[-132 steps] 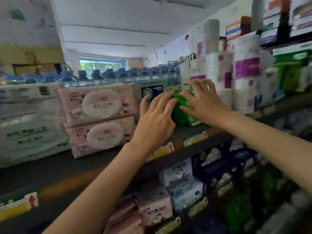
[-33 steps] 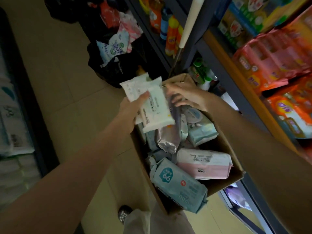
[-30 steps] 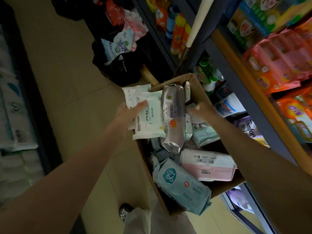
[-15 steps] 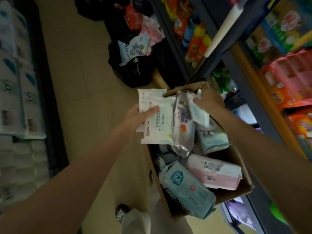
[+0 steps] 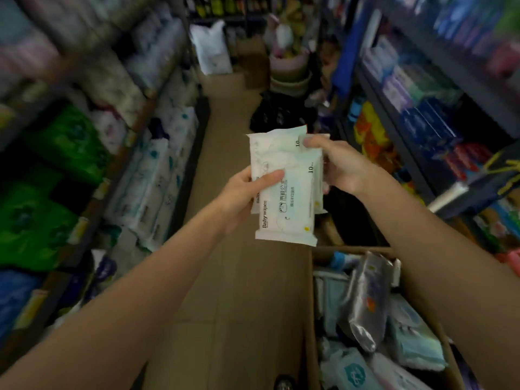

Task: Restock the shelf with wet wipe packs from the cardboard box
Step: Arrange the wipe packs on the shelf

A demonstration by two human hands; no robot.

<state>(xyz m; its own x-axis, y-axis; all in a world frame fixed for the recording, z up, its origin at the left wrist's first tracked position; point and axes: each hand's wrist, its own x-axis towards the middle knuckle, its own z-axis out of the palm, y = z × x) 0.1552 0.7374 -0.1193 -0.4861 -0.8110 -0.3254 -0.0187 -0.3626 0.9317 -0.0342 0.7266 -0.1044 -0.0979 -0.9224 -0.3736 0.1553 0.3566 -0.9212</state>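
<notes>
A small stack of white baby wipe packs (image 5: 285,204) is held up over the aisle floor, between both hands. My left hand (image 5: 243,192) grips the stack's left edge, thumb across the front pack. My right hand (image 5: 342,167) pinches the packs at their upper right corner. The cardboard box (image 5: 309,319) sits low at the right, open, with several more packs inside: a silver one (image 5: 365,305) standing on end and pale blue ones (image 5: 413,339) around it.
Shelves line both sides of the narrow aisle: green and white packs on the left shelf (image 5: 92,192), blue and orange goods on the right shelf (image 5: 408,130). A black bag (image 5: 277,116) and stacked goods block the far end of the tan floor.
Both hands have lifted the white packs up out of the box, and the view has swung up from the box toward the aisle. The silver pack stayed in the box.
</notes>
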